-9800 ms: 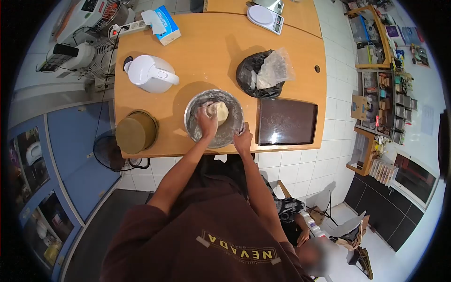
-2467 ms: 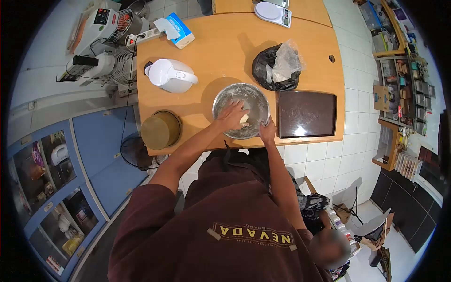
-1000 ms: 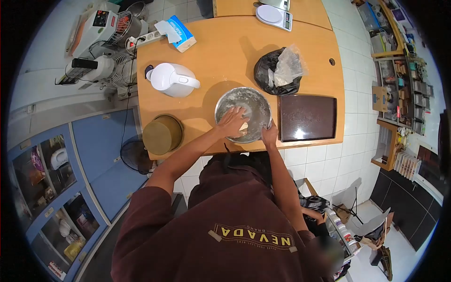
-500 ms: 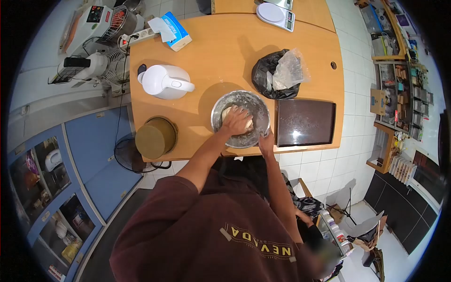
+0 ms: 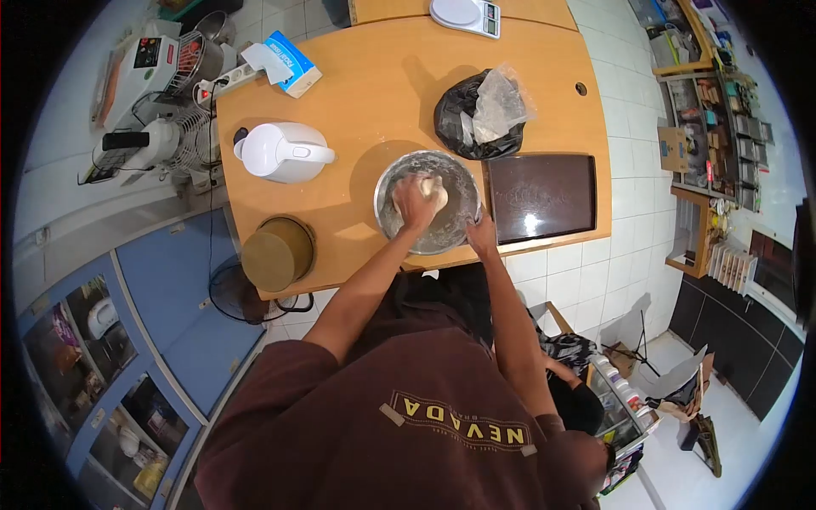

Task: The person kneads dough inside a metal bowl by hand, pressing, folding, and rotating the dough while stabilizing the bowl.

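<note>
A metal mixing bowl (image 5: 463,180), its inner wall smeared with pale residue, stands near the table's front edge. Inside it my left hand (image 5: 413,201) is curled around the left side of a lump of pale dough (image 5: 437,195), with its fingers partly hidden. My right hand (image 5: 482,235) grips the bowl's rim at the lower right, thumb and fingers closed on it.
A dark baking tray (image 5: 544,200) lies right of the bowl, a black plastic bag (image 5: 455,127) with a clear bag behind it. To the left stand a white kettle (image 5: 280,153) and a brown-olive container (image 5: 270,257). A tissue box (image 5: 297,75) and kitchen scale (image 5: 467,15) lie farther back. Another person's arm (image 5: 561,371) shows at lower right.
My left hand has gone from lying over the dough with fingers spread to curling round its left side. The dough looks more bunched. My right hand keeps the rim; the whole view has shifted slightly.
</note>
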`<state>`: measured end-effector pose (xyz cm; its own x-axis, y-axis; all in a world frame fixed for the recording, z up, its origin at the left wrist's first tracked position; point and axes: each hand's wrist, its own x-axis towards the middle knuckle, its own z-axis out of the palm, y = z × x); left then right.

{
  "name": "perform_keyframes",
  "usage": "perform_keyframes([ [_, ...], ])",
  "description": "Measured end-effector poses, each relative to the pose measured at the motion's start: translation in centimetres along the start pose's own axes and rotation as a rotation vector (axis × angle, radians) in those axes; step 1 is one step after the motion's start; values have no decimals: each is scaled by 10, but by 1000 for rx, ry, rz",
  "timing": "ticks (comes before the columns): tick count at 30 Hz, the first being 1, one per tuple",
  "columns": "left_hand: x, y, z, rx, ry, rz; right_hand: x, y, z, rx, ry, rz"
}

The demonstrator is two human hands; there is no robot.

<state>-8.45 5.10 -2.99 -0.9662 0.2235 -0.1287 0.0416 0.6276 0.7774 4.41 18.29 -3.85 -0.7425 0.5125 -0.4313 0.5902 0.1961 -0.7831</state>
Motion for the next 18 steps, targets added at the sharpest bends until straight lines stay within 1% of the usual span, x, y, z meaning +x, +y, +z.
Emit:
perform_keyframes([
  [2, -8, -6, -12, -141, 68, -123, -5, -9, 7, 51, 12, 115],
  [3, -13, -9, -23, -143, 19, -4, -6, -8, 11, 126, 15, 115],
  [6, -25, 2, -60, 179, -187, 162, -10, -14, 19, 73, 53, 33],
  [7, -29, -1, -66, 216, -291, 226, -11, -16, 19, 34, 41, 36],
  [10, -34, -9, -86, 248, -395, 456, -12, -15, 28, 94, 42, 11],
  [13, -36, -23, -83, 181, -459, 419, -14, -14, 33, 2, 17, 51],
  [18, -41, -30, -95, 266, -514, 344, -22, -12, 44, -11, -26, 41],
])
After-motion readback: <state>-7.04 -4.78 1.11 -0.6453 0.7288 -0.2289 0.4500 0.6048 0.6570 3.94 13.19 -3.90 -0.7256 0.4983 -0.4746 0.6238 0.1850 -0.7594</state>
